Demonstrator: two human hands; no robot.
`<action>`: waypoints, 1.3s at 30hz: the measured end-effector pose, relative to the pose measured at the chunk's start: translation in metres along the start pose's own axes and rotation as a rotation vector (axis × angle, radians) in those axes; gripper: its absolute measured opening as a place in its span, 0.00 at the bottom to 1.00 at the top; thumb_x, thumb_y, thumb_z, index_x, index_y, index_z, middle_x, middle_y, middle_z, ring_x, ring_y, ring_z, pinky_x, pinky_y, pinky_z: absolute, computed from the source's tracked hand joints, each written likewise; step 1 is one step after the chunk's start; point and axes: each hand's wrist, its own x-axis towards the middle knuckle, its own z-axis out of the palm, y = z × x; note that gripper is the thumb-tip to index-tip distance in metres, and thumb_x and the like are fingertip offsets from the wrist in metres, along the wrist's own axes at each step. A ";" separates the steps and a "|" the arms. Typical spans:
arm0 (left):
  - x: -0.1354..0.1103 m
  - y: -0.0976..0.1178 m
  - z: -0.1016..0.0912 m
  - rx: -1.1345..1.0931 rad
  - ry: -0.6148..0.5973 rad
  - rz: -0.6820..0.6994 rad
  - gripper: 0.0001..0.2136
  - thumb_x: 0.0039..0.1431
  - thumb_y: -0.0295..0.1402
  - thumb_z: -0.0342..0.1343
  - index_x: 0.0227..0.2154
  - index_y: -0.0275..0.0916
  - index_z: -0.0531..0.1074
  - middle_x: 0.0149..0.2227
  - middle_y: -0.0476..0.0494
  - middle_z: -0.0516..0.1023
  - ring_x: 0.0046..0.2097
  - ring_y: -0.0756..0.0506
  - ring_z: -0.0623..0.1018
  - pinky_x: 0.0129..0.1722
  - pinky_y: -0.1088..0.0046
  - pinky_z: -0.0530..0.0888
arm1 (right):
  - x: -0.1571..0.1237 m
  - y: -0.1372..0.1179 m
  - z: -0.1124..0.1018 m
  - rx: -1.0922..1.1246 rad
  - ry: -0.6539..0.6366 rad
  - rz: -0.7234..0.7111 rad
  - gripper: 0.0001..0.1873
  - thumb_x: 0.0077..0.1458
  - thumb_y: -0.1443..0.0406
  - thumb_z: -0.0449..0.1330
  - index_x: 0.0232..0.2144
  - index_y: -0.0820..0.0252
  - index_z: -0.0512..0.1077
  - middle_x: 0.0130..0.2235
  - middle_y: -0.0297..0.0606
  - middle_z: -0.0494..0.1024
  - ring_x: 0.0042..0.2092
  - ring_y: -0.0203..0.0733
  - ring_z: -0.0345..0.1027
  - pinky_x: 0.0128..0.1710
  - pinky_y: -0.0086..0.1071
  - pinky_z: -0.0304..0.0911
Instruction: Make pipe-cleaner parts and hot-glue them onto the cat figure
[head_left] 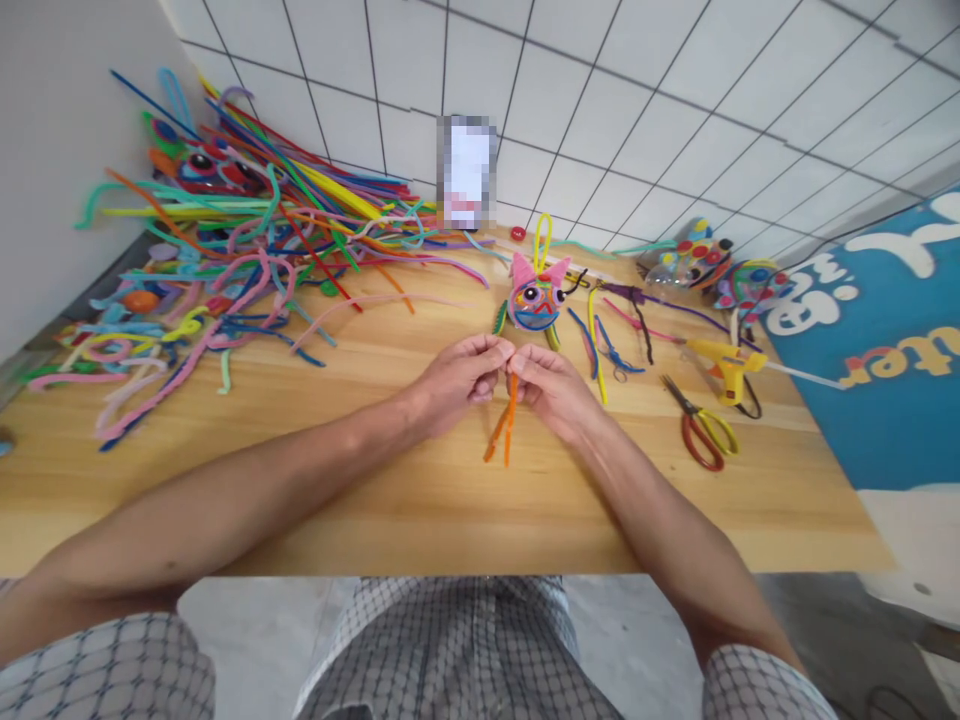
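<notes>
My left hand (472,372) and my right hand (546,380) meet above the middle of the table, their fingertips pinched together on an orange pipe cleaner (510,420). Its lower ends hang down below the fingers; the top part is hidden between my fingertips. Just beyond the hands lies a small decorated face ornament (535,300) with pink ears, googly eyes and a blue curve at the bottom. A yellow pipe cleaner loop (543,243) rises from its top, and green pieces show at its lower sides.
Many coloured pipe cleaners (247,250) lie heaped at left. A phone (466,172) leans against the tiled wall. At right are scissors (703,430), a yellow glue gun (724,368), loose cut pipe cleaners (598,345) and more decorated ornaments (694,262). The table's front edge (487,573) is near my body.
</notes>
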 end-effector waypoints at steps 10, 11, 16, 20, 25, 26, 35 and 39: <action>0.012 0.021 -0.020 0.341 -0.152 0.087 0.12 0.56 0.37 0.71 0.32 0.36 0.75 0.22 0.55 0.66 0.22 0.55 0.62 0.22 0.79 0.56 | -0.002 -0.009 -0.008 -0.061 -0.049 0.043 0.23 0.47 0.49 0.77 0.23 0.57 0.72 0.24 0.29 0.70 0.27 0.32 0.60 0.28 0.29 0.56; 0.010 0.019 -0.017 0.324 -0.134 0.090 0.11 0.57 0.37 0.70 0.32 0.36 0.75 0.21 0.56 0.65 0.22 0.56 0.61 0.22 0.79 0.56 | -0.002 -0.007 -0.007 -0.053 -0.044 0.043 0.23 0.47 0.49 0.77 0.24 0.57 0.72 0.24 0.29 0.71 0.27 0.32 0.60 0.28 0.28 0.57; -0.001 0.000 0.002 0.025 0.006 0.056 0.14 0.58 0.39 0.70 0.30 0.37 0.71 0.19 0.58 0.61 0.21 0.56 0.59 0.22 0.80 0.57 | 0.001 0.007 0.002 0.052 -0.012 -0.024 0.26 0.45 0.47 0.79 0.25 0.57 0.72 0.24 0.26 0.70 0.25 0.30 0.60 0.26 0.26 0.57; 0.002 -0.004 0.000 -0.014 0.046 0.022 0.15 0.56 0.41 0.71 0.31 0.37 0.72 0.23 0.55 0.67 0.21 0.56 0.61 0.20 0.79 0.56 | 0.004 0.011 0.000 0.082 -0.017 0.003 0.25 0.44 0.48 0.80 0.26 0.58 0.74 0.23 0.26 0.70 0.25 0.29 0.61 0.26 0.24 0.59; 0.015 0.018 -0.023 0.337 -0.172 0.099 0.15 0.56 0.44 0.69 0.33 0.37 0.77 0.23 0.53 0.69 0.23 0.54 0.64 0.23 0.77 0.59 | 0.004 0.002 -0.010 0.060 -0.053 0.062 0.21 0.45 0.52 0.79 0.25 0.59 0.75 0.23 0.28 0.73 0.25 0.30 0.63 0.26 0.26 0.61; 0.015 0.023 -0.026 0.404 -0.195 0.113 0.14 0.55 0.42 0.69 0.33 0.36 0.77 0.23 0.53 0.68 0.24 0.54 0.64 0.23 0.78 0.60 | 0.004 0.000 -0.010 0.048 -0.065 0.065 0.21 0.45 0.52 0.78 0.25 0.59 0.75 0.23 0.28 0.73 0.25 0.31 0.63 0.27 0.26 0.60; -0.005 0.016 0.004 0.130 -0.057 0.135 0.20 0.51 0.47 0.72 0.29 0.37 0.71 0.20 0.57 0.63 0.22 0.55 0.58 0.22 0.78 0.55 | -0.001 -0.007 0.002 0.052 -0.042 -0.045 0.26 0.44 0.48 0.79 0.25 0.59 0.73 0.24 0.27 0.72 0.25 0.30 0.62 0.27 0.25 0.56; -0.002 0.017 0.016 -0.015 -0.011 0.107 0.21 0.49 0.47 0.74 0.31 0.37 0.72 0.22 0.55 0.65 0.22 0.55 0.60 0.23 0.78 0.57 | 0.003 -0.018 0.002 0.078 -0.031 -0.079 0.27 0.44 0.48 0.80 0.24 0.58 0.71 0.23 0.27 0.70 0.25 0.30 0.61 0.27 0.27 0.57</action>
